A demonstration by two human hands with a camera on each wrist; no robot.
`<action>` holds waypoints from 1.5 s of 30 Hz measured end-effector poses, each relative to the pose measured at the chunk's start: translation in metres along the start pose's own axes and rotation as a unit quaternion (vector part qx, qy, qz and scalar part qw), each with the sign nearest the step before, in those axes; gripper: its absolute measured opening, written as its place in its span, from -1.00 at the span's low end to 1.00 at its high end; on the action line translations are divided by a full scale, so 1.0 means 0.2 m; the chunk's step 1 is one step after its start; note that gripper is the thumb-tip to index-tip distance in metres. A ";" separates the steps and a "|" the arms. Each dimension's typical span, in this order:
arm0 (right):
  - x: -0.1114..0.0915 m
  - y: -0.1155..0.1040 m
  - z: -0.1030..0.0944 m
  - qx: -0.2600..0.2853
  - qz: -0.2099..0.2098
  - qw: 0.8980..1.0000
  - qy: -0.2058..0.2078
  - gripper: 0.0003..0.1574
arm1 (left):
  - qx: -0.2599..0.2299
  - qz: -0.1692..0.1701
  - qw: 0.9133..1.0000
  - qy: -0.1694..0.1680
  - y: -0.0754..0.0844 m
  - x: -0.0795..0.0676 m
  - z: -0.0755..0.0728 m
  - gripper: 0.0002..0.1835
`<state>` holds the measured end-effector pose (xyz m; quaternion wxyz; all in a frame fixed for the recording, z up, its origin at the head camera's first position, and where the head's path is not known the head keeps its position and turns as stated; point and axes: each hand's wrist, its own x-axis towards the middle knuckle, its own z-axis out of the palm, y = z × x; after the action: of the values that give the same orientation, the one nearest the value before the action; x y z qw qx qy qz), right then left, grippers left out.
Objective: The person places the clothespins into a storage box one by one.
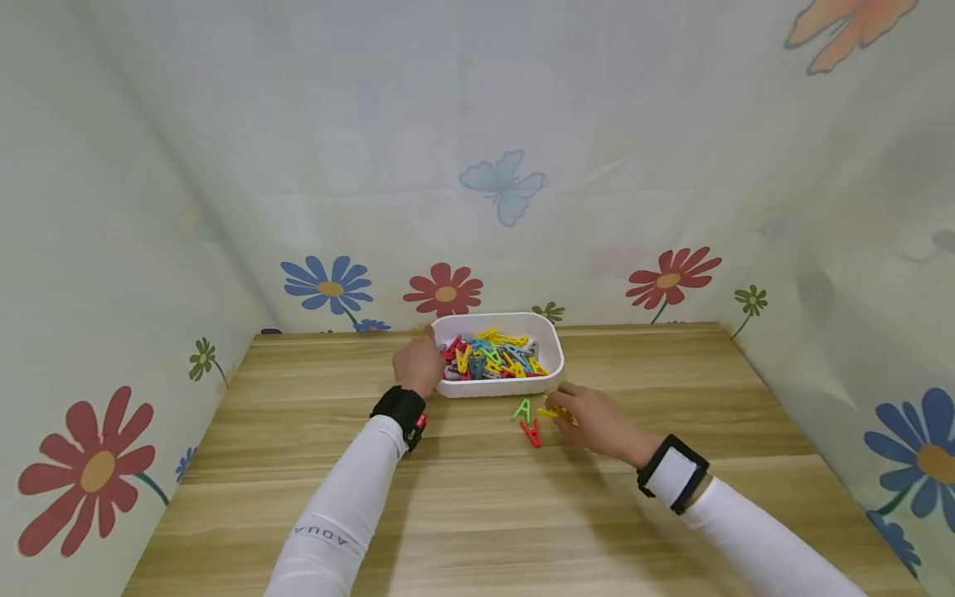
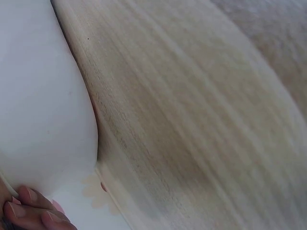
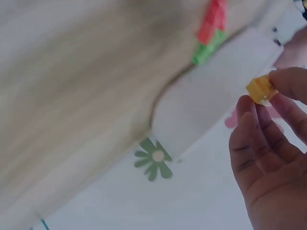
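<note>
A white plastic basket stands near the table's back edge, filled with clothespins in yellow, red, blue, green and grey. At its left end my left hand grips the rim; its fingertips show beside the white wall in the left wrist view. My right hand pinches a yellow clothespin between thumb and fingers, just in front of the basket's right corner. In the right wrist view the yellow clothespin appears end-on. Left of that hand, a green clothespin and a red clothespin lie on the wood.
The wood-grain table runs back to a flower-printed cloth, which hangs behind and on both sides. Dark straps circle both wrists, over or beside white sleeves.
</note>
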<state>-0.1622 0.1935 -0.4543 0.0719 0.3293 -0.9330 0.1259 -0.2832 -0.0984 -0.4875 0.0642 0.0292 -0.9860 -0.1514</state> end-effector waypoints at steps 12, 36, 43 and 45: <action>0.37 0.02 -0.11 -0.011 0.018 0.998 0.058 -0.68 | 0.019 0.014 1.000 -0.003 0.05 0.00 -0.01 -0.33; 0.60 0.14 0.10 -0.005 0.137 0.989 0.051 0.13 | 0.014 0.016 1.000 0.008 0.04 -0.03 0.00 -0.40; 0.52 0.09 -0.01 -0.020 0.104 0.992 0.065 0.10 | 0.013 0.015 1.000 0.014 0.01 -0.02 -0.03 -0.38; 0.48 0.07 -0.02 -0.035 0.087 0.993 0.066 0.09 | 0.012 0.014 1.000 0.013 0.01 -0.02 -0.03 -0.38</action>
<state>-0.2461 0.1473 -0.4330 0.1333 0.2352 -0.9552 0.1205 -0.2776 -0.0974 -0.4812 0.0791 0.0178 -0.9871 -0.1381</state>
